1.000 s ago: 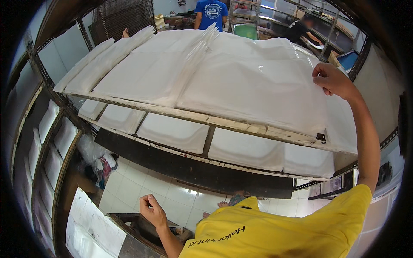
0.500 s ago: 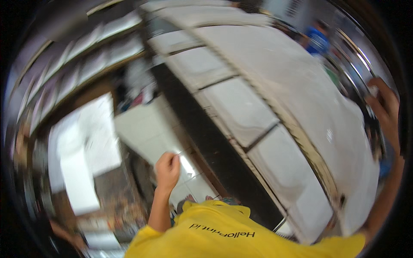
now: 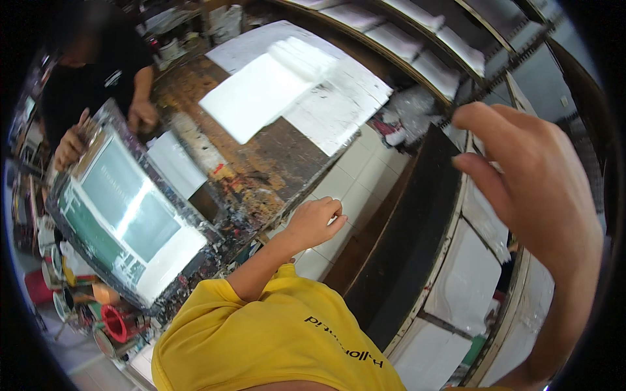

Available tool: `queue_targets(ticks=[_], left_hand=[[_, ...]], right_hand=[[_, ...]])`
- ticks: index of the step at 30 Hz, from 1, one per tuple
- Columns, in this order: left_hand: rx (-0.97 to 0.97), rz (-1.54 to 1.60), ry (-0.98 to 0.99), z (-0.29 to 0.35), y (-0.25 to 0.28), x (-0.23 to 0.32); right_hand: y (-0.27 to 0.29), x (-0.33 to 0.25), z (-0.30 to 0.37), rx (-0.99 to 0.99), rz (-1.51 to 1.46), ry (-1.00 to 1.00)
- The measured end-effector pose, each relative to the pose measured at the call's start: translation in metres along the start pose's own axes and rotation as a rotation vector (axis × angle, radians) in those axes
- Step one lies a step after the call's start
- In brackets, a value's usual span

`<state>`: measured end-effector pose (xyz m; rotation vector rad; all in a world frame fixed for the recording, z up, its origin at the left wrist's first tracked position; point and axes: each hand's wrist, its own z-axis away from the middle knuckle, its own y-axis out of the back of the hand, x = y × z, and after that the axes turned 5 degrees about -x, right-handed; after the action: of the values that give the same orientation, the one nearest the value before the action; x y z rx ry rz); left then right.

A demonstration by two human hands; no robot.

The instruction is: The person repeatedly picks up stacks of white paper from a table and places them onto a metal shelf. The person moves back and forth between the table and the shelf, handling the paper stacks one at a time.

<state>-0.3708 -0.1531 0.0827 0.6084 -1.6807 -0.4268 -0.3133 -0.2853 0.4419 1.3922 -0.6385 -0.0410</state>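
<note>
My left hand [image 3: 314, 223] hangs in front of my yellow shirt, beside the edge of a paint-stained wooden table [image 3: 261, 159]. Its fingers are curled in with nothing visible in them. My right hand [image 3: 531, 179] is raised at the right, thumb and fingers apart, holding nothing. Below it stands a rack with white sheets [image 3: 456, 277] in its compartments, edged by a long black board [image 3: 407, 238]. On the table lies a pile of white paper [image 3: 251, 98], partly over a larger smudged white sheet [image 3: 352, 81].
At the left, a person in black [image 3: 98, 81] holds a tilted screen-printing frame [image 3: 134, 195] with green mesh. A white sheet [image 3: 176, 163] lies beside the frame. Buckets, including a red one [image 3: 116, 322], stand lower left. Shelves of sheets [image 3: 398, 39] line the back; tiled floor [image 3: 365, 163] shows between table and rack.
My view has swung left, bringing the person, the printing frame and the buckets into sight. My right hand now appears nearer and larger, above the rack's edge. My left hand stays curled.
</note>
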Motion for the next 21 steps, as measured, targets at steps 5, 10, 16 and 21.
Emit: queue_targets(ticks=[5,10,16,21], left_hand=[[0.051,-0.071,0.177,0.02,0.027,-0.017],[0.035,-0.11,0.182,0.029,0.031,-0.032],[0.109,-0.079,0.234,0.019,0.037,-0.03],[0.131,-0.097,0.244,0.006,0.033,-0.042]], right_hand=[[-0.046,-0.014,-0.048,0.182,-0.471,0.267],[-0.182,-0.023,-0.054,0.14,-1.283,-0.096],[-0.433,-0.1,0.041,-0.19,-1.697,-0.642],[-0.538,-0.212,0.185,-0.514,-1.805,-0.997]])
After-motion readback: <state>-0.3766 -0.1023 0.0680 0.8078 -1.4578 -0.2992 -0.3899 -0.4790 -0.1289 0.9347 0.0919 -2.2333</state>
